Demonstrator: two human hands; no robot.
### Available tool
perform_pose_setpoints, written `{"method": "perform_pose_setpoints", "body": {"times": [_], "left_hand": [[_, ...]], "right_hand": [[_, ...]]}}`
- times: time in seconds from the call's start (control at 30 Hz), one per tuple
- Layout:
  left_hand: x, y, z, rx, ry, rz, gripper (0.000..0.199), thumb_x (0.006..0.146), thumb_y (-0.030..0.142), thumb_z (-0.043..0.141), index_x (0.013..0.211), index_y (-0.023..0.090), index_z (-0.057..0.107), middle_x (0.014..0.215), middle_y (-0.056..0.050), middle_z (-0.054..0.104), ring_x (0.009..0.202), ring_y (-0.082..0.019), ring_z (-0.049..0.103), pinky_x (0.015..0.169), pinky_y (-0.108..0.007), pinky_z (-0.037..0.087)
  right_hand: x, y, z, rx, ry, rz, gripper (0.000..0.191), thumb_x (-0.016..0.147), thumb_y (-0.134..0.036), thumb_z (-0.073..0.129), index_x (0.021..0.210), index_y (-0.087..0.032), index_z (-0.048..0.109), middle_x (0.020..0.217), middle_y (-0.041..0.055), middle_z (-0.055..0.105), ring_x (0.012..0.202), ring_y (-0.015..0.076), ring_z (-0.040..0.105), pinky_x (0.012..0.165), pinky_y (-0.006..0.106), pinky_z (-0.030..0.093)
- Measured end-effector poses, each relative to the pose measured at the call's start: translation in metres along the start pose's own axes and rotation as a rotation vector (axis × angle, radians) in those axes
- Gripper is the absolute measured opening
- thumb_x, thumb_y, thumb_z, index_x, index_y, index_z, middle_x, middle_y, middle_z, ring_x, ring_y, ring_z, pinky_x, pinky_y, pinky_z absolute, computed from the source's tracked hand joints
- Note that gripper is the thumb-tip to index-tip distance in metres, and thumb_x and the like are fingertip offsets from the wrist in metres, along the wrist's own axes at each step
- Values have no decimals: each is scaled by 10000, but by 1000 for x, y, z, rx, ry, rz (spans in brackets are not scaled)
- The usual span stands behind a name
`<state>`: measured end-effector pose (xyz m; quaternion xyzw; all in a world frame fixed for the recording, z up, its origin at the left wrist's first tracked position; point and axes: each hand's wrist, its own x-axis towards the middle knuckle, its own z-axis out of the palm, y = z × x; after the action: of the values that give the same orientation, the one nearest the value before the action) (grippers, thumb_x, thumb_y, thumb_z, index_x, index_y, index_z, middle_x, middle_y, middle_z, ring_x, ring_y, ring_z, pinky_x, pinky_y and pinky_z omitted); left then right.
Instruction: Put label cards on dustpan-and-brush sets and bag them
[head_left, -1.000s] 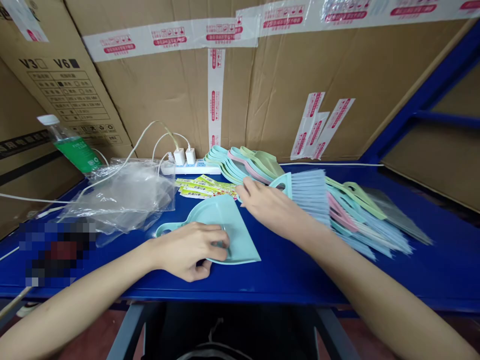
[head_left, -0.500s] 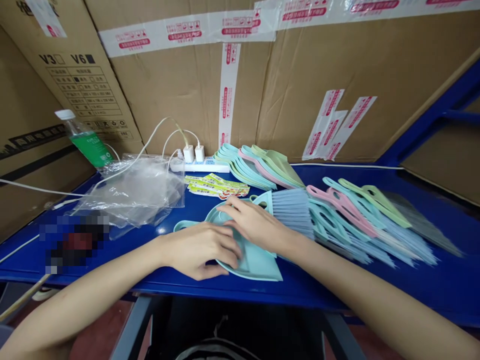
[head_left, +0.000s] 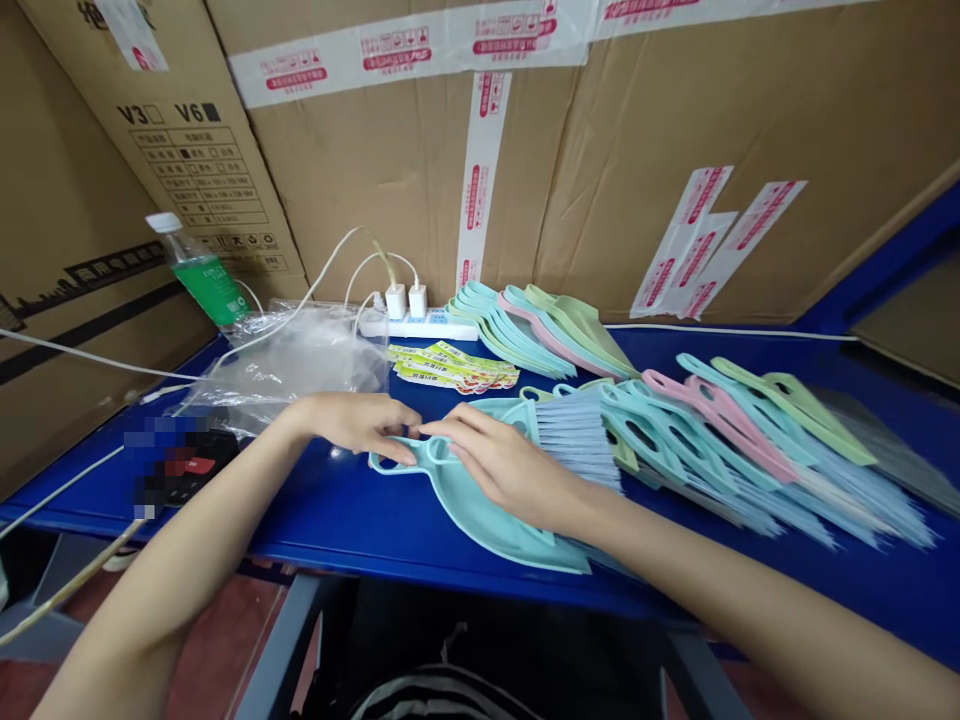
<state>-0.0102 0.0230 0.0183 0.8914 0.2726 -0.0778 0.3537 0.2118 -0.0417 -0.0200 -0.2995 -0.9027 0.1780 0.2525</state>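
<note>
A light blue dustpan (head_left: 480, 510) lies at the front edge of the blue table, its handle pointing left. My left hand (head_left: 364, 428) has its fingers closed on the handle end. Across the dustpan's upper part rests my right hand (head_left: 510, 465), fingers stretched toward the handle and my left fingertips. Blue brush bristles (head_left: 577, 430) show just beyond my right hand; the rest of that brush is partly hidden. To the right lies a row of overlapping brushes with a pink one (head_left: 709, 415) among blue and green ones.
Several nested dustpans (head_left: 525, 325) stand at the back beside yellow-green labels (head_left: 454, 368) and a white power strip (head_left: 427, 326). Clear plastic bags (head_left: 300, 360), a green-labelled bottle (head_left: 206, 280) and cables are on the left. Cardboard (head_left: 390, 180) walls off the back.
My left hand has moved up and left from the dustpan's body to its handle. The dustpan now lies with its handle uncovered in part. The camera view has shifted slightly left.
</note>
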Motion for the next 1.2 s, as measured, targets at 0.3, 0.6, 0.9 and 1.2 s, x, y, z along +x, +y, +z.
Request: {"method": "perform_pose_setpoints", "body": {"times": [0.3, 0.6, 0.9, 1.2], "left_hand": [[-1, -7, -5, -293, -3, 9, 213, 910, 361, 573, 961, 155, 583, 713, 20, 573, 543, -75, 517, 481, -163, 417], [-3, 0, -7, -228, 2, -46, 248, 909, 395, 556, 929, 153, 607, 670, 22, 570, 530, -78, 494, 438, -153, 382], [-3, -5, -7, -234, -19, -82, 326, 949, 447, 487, 774, 173, 509, 608, 39, 543, 416, -54, 450, 389, -146, 376], [-4, -1, -6, -207, 9, -67, 314, 982, 386, 423, 759, 174, 488, 633, 27, 547, 439, -44, 446, 406, -127, 378]], "right_hand": [[5, 1, 12, 163, 142, 28, 293, 952, -140, 428, 1195, -208, 577, 1040, 78, 614, 916, 189, 623, 830, 375, 530], [-9, 19, -30, -208, -90, -137, 591, 900, -473, 586, 1383, -139, 517, 1446, 205, 485, 1400, 362, 350, 1112, 614, 299], [-11, 33, -11, -216, -218, -99, 724, 956, -595, 395, 1517, -142, 338, 1586, 209, 266, 1485, 341, 144, 1146, 633, 204], [-9, 28, -6, -169, -87, -94, 522, 960, -475, 462, 1354, -138, 523, 1468, 202, 467, 1428, 328, 320, 1119, 596, 307]]}}
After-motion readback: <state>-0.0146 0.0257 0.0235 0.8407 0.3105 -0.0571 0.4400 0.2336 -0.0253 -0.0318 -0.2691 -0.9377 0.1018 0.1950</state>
